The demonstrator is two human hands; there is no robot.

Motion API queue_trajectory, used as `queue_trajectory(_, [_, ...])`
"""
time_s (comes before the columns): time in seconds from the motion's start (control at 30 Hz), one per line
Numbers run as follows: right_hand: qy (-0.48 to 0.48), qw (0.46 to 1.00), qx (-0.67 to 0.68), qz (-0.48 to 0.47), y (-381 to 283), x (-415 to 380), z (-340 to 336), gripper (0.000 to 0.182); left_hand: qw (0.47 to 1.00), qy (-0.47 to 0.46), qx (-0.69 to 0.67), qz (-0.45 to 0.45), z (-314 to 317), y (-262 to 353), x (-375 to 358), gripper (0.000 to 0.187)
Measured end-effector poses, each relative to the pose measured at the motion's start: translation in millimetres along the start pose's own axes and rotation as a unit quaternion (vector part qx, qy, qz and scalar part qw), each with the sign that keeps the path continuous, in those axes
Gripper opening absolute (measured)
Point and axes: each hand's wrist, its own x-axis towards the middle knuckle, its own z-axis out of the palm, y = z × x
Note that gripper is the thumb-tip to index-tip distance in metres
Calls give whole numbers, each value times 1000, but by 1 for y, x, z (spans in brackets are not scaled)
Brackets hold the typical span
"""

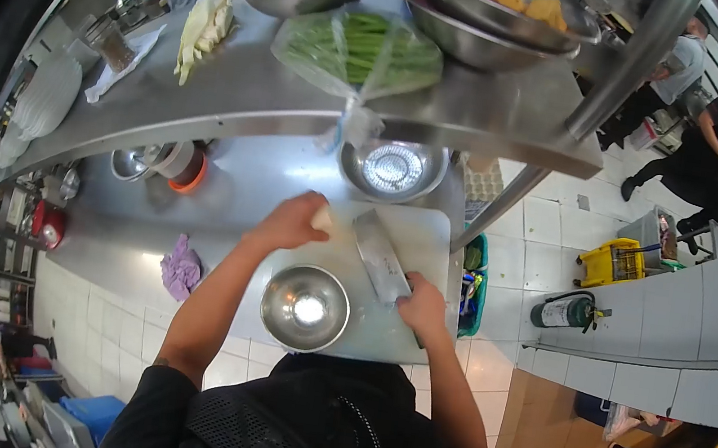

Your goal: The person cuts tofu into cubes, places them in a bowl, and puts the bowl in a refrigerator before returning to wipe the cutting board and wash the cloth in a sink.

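Observation:
My right hand (423,305) is closed round the handle of a broad-bladed cleaver (380,258), whose blade lies over the white cutting board (426,233). At the board's left side, my left hand (289,222) is curled on a small pale piece of food (322,218); its exact kind does not show. A shiny metal bowl (305,306) stands at the near left of the board, between my forearms. Beyond the board's far edge is a second metal bowl (393,169), partly under the shelf.
Above the counter runs a steel shelf (483,104) with a bag of green beans (359,47), stacked metal bowls (492,38) and pale cut vegetables (206,30). A purple cloth (181,268) lies left. A steel post (506,207) rises right. Several people work around.

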Motion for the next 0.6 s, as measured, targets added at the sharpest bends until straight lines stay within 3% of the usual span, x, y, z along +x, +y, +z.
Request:
queue_trajectory(0.03, [-49,997,64,7,8,8,3,50,1000,-2,1,-10,-8,4,-17,52])
queue_trajectory(0.07, [-98,987,124,11,15,15,3,51,982,31,-153,-103,-15,9,-35,52])
queue_trajectory(0.1, [-137,981,132,-39,25,19,6,47,931,68,-304,-192,-15,13,-53,52])
queue_trajectory(0.13, [-146,980,128,-46,21,14,0,47,927,76,-307,-200,-5,16,-73,52])
queue_trajectory(0.17, [-176,956,234,36,17,6,-7,42,839,107,-492,-206,11,18,-98,49])
queue_trajectory(0.2, [-203,913,333,120,9,-3,-14,37,715,136,-656,-200,29,19,-125,47])
queue_trajectory(0.27, [-202,905,362,97,8,-21,-20,32,543,156,-803,-193,76,24,-167,47])
queue_trajectory(0.4, [-186,893,400,90,-59,-73,-80,25,319,130,-937,-57,135,38,-195,57])
queue_trajectory(0.43, [-195,897,387,90,-80,-86,-93,25,306,138,-940,-54,140,38,-199,57])
queue_trajectory(0.5, [-227,880,416,42,-119,-101,-109,23,349,169,-918,-84,147,30,-194,63])
queue_trajectory(0.53, [-230,884,404,39,-134,-106,-112,23,340,173,-921,-77,150,24,-192,63])
queue_trajectory(0.6, [-256,933,251,-24,-160,-106,-113,31,371,165,-912,-62,145,17,-184,62])
